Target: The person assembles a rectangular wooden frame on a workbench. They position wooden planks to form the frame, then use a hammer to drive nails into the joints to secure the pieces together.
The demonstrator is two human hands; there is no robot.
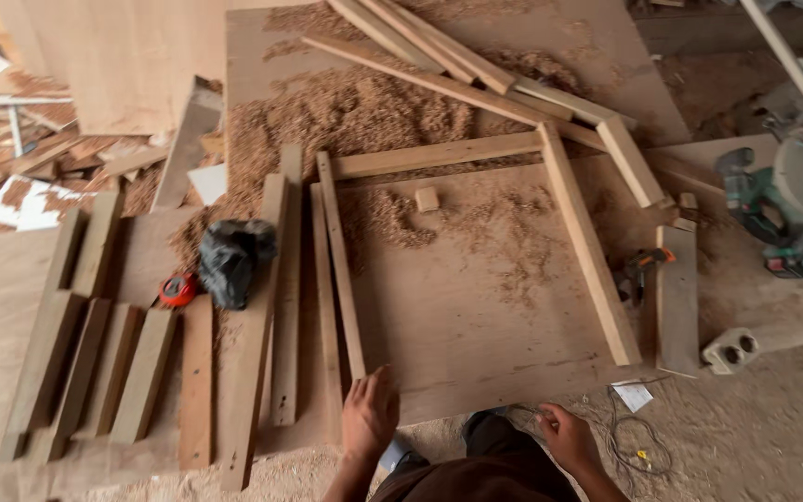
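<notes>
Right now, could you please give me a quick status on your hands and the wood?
Left hand flat on plywood sheet, beside thin slat. Right hand on sheet's near edge, empty. Wire by right hand.

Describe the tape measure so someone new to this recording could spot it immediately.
Start at the large plywood sheet on the floor and look left to the crumpled black bag. The tape measure lies touching the bag's left side: a small round red case, the only red thing among bare wood battens.

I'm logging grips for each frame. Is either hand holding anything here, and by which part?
Nothing is held. The left hand rests flat at the near end of a wooden slat; the right hand rests empty on the floor.
</notes>
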